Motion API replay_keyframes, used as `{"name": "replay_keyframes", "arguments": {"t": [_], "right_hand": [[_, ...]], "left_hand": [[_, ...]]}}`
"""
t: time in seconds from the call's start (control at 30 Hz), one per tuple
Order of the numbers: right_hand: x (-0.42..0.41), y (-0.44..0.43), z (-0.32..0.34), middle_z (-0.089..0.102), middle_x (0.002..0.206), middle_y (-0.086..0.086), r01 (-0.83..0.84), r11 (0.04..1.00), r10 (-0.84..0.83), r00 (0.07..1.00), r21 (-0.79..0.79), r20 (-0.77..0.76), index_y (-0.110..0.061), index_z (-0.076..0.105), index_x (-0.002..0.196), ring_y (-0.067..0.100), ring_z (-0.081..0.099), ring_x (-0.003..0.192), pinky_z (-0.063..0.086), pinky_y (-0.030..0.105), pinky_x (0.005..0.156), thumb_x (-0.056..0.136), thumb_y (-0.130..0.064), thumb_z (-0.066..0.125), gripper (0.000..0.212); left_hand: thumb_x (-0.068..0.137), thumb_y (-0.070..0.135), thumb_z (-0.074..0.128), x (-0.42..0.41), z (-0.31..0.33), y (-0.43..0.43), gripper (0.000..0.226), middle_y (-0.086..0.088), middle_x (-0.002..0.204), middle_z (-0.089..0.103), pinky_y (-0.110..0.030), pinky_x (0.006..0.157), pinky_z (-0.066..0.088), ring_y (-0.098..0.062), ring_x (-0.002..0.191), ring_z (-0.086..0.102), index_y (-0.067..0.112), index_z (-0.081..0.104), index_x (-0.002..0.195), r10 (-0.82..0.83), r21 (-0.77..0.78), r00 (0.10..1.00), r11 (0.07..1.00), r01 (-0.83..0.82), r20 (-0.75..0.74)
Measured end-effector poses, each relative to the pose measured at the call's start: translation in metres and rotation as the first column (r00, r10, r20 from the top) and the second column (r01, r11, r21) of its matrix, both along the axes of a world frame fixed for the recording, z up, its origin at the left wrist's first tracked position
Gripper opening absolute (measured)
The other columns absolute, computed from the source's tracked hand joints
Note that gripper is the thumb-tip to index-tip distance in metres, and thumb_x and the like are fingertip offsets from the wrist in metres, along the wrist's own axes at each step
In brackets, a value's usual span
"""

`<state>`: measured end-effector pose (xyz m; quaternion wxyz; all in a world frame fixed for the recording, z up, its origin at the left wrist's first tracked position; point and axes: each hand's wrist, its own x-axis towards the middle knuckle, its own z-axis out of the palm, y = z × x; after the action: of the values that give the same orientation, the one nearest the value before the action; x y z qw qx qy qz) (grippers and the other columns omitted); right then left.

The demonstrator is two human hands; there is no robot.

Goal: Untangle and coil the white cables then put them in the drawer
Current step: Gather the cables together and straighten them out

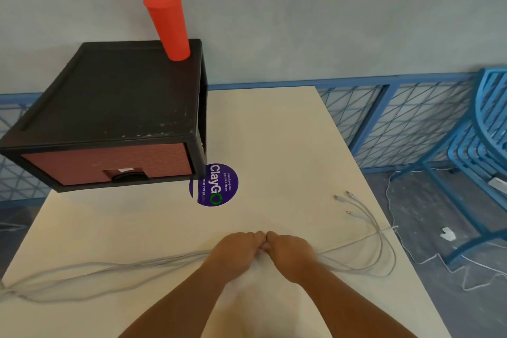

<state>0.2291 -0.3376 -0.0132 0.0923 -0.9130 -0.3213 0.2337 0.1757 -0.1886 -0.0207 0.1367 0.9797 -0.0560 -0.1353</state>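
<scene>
Shared pantry or canteen corner.
Purple "keep our pantries clean" sticker (219,185) on cream table (274,129); stacked blue chairs (484,143) right; blue mesh railing (397,123) far.

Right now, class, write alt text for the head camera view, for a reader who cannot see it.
A person's left hand and right hand, side by side, grip a bundle of white cables stretched across a cream table, plug ends fanned out at the right. Behind stands a black drawer unit, its red drawer closed, a red tumbler on top.
</scene>
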Motion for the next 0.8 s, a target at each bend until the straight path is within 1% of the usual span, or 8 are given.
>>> {"name": "replay_keyframes", "arguments": {"t": [0.1,0.17,0.27,0.4,0.53,0.6,0.67,0.8], "right_hand": [[0.013,-0.007,0.004,0.065,0.103,0.012,-0.038,0.999,0.038,0.999,-0.01,-0.002,-0.014,0.045,0.103,0.033,0.061,0.091,0.035,0.032,0.068,0.096,-0.045,0.027,0.037],[0.023,-0.016,0.006,0.065,0.103,0.013,-0.023,1.0,0.023,1.0,-0.006,-0.003,-0.015,0.044,0.103,0.034,0.061,0.092,0.036,0.033,0.067,0.096,-0.043,0.027,0.034],[0.044,-0.038,0.01,0.065,0.1,0.013,0.065,0.997,-0.065,0.998,-0.029,-0.002,-0.019,0.039,0.095,0.033,0.061,0.09,0.037,0.034,0.067,0.096,-0.043,0.026,0.028],[0.07,-0.067,0.012,0.064,0.094,0.011,0.142,0.987,-0.143,0.99,-0.08,-0.007,-0.023,0.032,0.084,0.03,0.059,0.083,0.039,0.033,0.064,0.096,-0.043,0.027,0.024],[0.085,-0.069,0.011,0.065,0.093,0.01,0.14,0.985,-0.142,0.99,-0.099,-0.01,-0.023,0.035,0.085,0.026,0.055,0.076,0.042,0.034,0.065,0.096,-0.044,0.026,0.026],[0.093,-0.072,0.013,0.065,0.093,0.01,0.153,0.983,-0.154,0.988,-0.098,-0.002,-0.023,0.038,0.086,0.027,0.057,0.078,0.041,0.034,0.065,0.096,-0.044,0.026,0.027],[0.103,-0.082,0.014,0.065,0.091,0.01,0.19,0.977,-0.189,0.982,-0.098,0.019,-0.021,0.04,0.086,0.026,0.054,0.074,0.039,0.033,0.063,0.096,-0.044,0.027,0.028],[0.118,-0.105,0.012,0.057,0.078,0.002,0.24,0.961,-0.233,0.97,-0.138,0.07,-0.021,0.039,0.086,0.022,0.053,0.069,0.039,0.032,0.06,0.096,-0.044,0.026,0.028]], "left_hand": [[0.092,0.016,0.036,0.008,0.004,0.003,0.025,-0.015,0.106,0.063,-0.037,0.073,0.041,-0.035,0.094,0.06,0.01,0.042,0.115,0.031,-0.003,0.999,1.0,-0.031,-0.037],[0.094,0.018,0.036,0.012,0.007,0.006,0.02,-0.016,0.101,0.065,-0.038,0.074,0.043,-0.036,0.091,0.061,0.01,0.045,0.11,0.139,-0.114,0.99,0.984,-0.138,-0.003],[0.095,0.015,0.039,0.022,0.009,0.017,0.01,-0.017,0.083,0.063,-0.034,0.066,0.04,-0.033,0.078,0.059,0.01,0.048,0.093,0.416,-0.331,0.91,0.858,-0.393,-0.001],[0.096,0.014,0.04,0.035,0.007,0.046,0.021,-0.01,0.079,0.051,-0.03,0.065,0.035,-0.028,0.075,0.049,0.014,0.039,0.075,0.667,-0.387,0.743,0.671,-0.633,-0.059],[0.098,0.023,0.039,0.052,0.004,0.051,0.019,-0.009,0.093,0.052,-0.029,0.069,0.041,-0.026,0.087,0.052,0.009,0.047,0.087,0.753,-0.374,0.643,0.561,-0.738,-0.14],[0.098,0.023,0.036,0.058,0.006,0.058,0.025,-0.017,0.096,0.056,-0.03,0.068,0.04,-0.031,0.09,0.054,0.004,0.051,0.091,0.799,-0.359,0.58,0.5,-0.788,-0.162],[0.098,0.021,0.036,0.062,0.009,0.074,0.031,-0.024,0.105,0.061,-0.037,0.076,0.042,-0.038,0.097,0.056,-0.002,0.056,0.103,0.849,-0.33,0.503,0.435,-0.838,-0.159],[0.096,0.019,0.038,0.067,0.009,0.091,0.034,-0.026,0.112,0.062,-0.041,0.084,0.044,-0.041,0.105,0.056,-0.005,0.057,0.11,0.867,-0.254,0.475,0.431,-0.866,-0.15]]}}
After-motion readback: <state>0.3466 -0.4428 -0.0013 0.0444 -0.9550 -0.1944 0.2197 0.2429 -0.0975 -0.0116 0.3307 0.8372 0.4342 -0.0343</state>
